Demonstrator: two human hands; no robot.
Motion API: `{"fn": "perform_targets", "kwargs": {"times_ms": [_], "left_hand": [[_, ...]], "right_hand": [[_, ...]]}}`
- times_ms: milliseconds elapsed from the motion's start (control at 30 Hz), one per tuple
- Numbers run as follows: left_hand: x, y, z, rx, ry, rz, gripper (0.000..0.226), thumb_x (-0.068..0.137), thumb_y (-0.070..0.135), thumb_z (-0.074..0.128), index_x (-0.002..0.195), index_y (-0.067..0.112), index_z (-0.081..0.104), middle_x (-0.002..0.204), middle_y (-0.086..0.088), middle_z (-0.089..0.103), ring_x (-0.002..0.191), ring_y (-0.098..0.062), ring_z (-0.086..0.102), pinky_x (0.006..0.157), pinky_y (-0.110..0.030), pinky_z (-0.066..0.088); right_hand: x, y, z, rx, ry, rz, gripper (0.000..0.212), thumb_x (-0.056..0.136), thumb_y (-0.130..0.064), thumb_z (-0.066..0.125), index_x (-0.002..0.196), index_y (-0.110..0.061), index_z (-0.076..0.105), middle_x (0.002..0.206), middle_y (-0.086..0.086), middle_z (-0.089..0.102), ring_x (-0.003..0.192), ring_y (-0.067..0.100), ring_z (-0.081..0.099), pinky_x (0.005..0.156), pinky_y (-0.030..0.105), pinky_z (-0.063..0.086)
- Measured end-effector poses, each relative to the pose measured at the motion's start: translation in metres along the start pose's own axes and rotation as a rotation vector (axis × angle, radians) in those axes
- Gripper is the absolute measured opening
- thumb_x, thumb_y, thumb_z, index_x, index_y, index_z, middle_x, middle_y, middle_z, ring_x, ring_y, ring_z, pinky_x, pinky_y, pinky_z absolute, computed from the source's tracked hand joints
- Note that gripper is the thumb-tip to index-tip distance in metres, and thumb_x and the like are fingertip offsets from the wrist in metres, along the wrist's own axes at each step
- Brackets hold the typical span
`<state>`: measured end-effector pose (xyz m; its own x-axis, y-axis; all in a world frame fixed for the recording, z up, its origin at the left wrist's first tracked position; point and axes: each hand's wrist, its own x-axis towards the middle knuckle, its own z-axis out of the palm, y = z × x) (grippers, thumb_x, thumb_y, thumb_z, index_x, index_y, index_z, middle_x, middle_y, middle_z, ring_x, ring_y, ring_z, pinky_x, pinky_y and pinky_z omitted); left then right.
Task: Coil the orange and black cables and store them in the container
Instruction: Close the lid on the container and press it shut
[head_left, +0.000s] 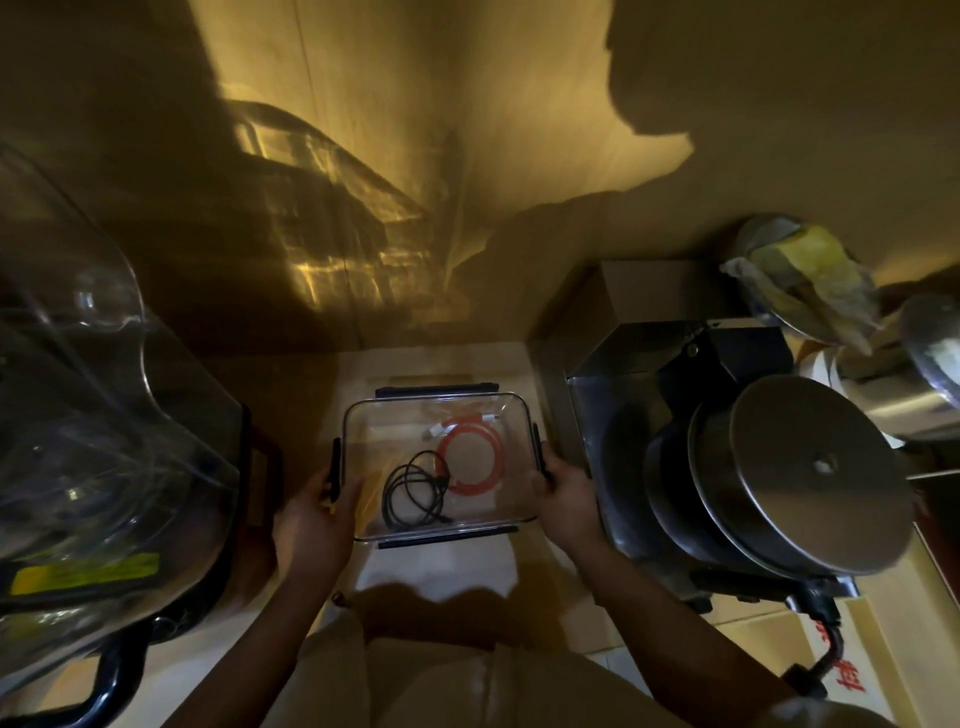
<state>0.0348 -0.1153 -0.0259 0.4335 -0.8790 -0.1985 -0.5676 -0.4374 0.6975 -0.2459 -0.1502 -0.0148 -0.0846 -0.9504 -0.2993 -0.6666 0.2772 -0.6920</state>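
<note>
A clear rectangular container with black clip latches sits in front of me on a pale surface. Inside it the orange cable lies coiled toward the right, its white plugs at the top. The black cable lies coiled beside it, lower left, overlapping the orange loop's edge. My left hand grips the container's left side at the black latch. My right hand grips the right side near the right latch.
A large clear plastic appliance cover with a yellow label fills the left. A steel machine with round metal lids stands close on the right. A wood-toned wall rises behind, and a cardboard box stands at the back right.
</note>
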Motion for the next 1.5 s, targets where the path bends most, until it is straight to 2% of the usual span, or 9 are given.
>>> {"fn": "perform_targets", "kwargs": {"times_ms": [167,300,433,633,733,933,1167,1367,1500], "left_hand": [[0.004,0.0,0.0,0.012,-0.001,0.008,0.044,0.091,0.04,0.063,0.121,0.009,0.064,0.088,-0.009,0.071,0.068,-0.014,0.058,0.064,-0.033,0.051],[0.007,0.003,-0.004,0.016,-0.016,0.004,0.045,0.091,0.039,0.064,0.125,0.01,0.063,0.095,-0.013,0.073,0.074,-0.018,0.06,0.065,-0.032,0.047],[0.005,0.009,-0.006,0.015,-0.03,0.008,0.043,0.091,0.035,0.064,0.127,0.009,0.062,0.098,-0.012,0.073,0.074,-0.012,0.055,0.056,-0.023,0.037],[0.011,-0.003,-0.006,0.056,-0.043,0.019,0.041,0.091,0.042,0.061,0.121,0.013,0.065,0.094,-0.008,0.074,0.072,-0.013,0.06,0.056,-0.024,0.038],[0.012,-0.005,-0.006,0.07,-0.038,0.027,0.043,0.092,0.042,0.061,0.121,0.011,0.065,0.095,-0.01,0.074,0.075,-0.017,0.063,0.056,-0.025,0.038],[0.012,0.001,-0.003,0.08,-0.047,0.022,0.034,0.093,0.037,0.062,0.116,0.012,0.068,0.093,-0.009,0.074,0.073,-0.013,0.058,0.058,-0.027,0.039],[0.014,0.0,-0.003,0.046,-0.095,-0.007,0.029,0.094,0.034,0.06,0.112,0.012,0.069,0.099,-0.008,0.073,0.084,-0.023,0.066,0.069,-0.033,0.048],[0.012,0.0,0.0,0.024,-0.11,0.008,0.03,0.096,0.036,0.056,0.108,0.011,0.069,0.084,-0.006,0.07,0.071,-0.02,0.063,0.063,-0.031,0.048],[0.013,-0.001,0.003,0.025,-0.134,0.014,0.031,0.096,0.037,0.055,0.113,0.012,0.065,0.087,-0.007,0.07,0.072,-0.021,0.065,0.065,-0.037,0.055]], "right_hand": [[0.004,0.0,-0.004,-0.001,0.012,0.006,0.018,0.096,-0.016,0.053,0.109,-0.019,0.065,0.084,0.004,0.072,0.079,0.018,0.07,0.065,0.034,0.057],[0.004,-0.003,-0.007,0.03,-0.005,0.033,0.018,0.095,-0.014,0.055,0.109,-0.018,0.066,0.089,0.005,0.073,0.082,0.014,0.069,0.064,0.025,0.056],[0.006,0.001,-0.006,0.015,-0.011,0.017,0.019,0.094,-0.019,0.056,0.11,-0.02,0.067,0.09,0.004,0.075,0.082,0.014,0.071,0.07,0.039,0.061],[0.008,-0.005,-0.006,0.024,-0.032,0.078,0.026,0.093,-0.013,0.057,0.116,-0.021,0.066,0.097,0.002,0.074,0.088,0.011,0.068,0.075,0.03,0.059],[0.009,-0.004,-0.005,0.027,-0.042,0.095,0.03,0.091,-0.014,0.059,0.119,-0.024,0.067,0.098,-0.001,0.075,0.092,0.011,0.069,0.079,0.034,0.06],[0.015,-0.002,-0.012,0.065,-0.063,0.164,0.032,0.09,-0.012,0.062,0.121,-0.022,0.067,0.105,0.0,0.075,0.101,0.015,0.069,0.087,0.038,0.059],[0.012,-0.011,-0.017,0.232,-0.08,0.233,0.036,0.092,-0.002,0.059,0.124,-0.014,0.065,0.119,0.007,0.071,0.113,0.017,0.064,0.096,0.039,0.055],[0.013,-0.014,-0.018,0.355,-0.102,0.298,0.04,0.092,0.004,0.056,0.13,-0.007,0.06,0.125,0.01,0.068,0.118,0.021,0.063,0.099,0.036,0.052],[0.014,-0.011,-0.018,0.316,-0.107,0.305,0.038,0.094,-0.004,0.056,0.13,-0.017,0.06,0.121,0.004,0.07,0.114,0.017,0.063,0.097,0.039,0.054]]}}
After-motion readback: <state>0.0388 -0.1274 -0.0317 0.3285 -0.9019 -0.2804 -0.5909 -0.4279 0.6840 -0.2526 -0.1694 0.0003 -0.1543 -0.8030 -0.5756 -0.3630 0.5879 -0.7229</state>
